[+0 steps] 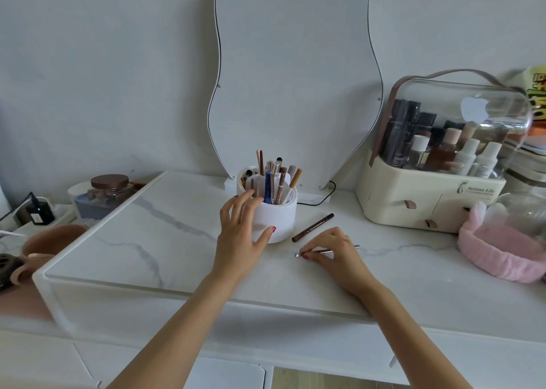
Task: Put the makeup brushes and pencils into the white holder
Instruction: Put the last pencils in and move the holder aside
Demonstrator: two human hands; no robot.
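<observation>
A round white holder (277, 220) stands mid-table, filled with several upright brushes and pencils (276, 181). My left hand (240, 235) wraps its left side, thumb on the front wall and fingers at the rim. A dark brown pencil (313, 227) lies flat on the marble top just right of the holder. My right hand (331, 252) rests on the table in front of that pencil, fingertips pinched on a thin silver-tipped brush (325, 251) that lies flat, its two ends sticking out either side of the fingers.
A wavy mirror (295, 78) leans on the wall behind the holder, with a black cable (322, 199) at its base. A cream cosmetics case with clear lid (437, 164) and a pink headband (499, 255) sit at right. Jars and a bottle (40, 211) stand at left.
</observation>
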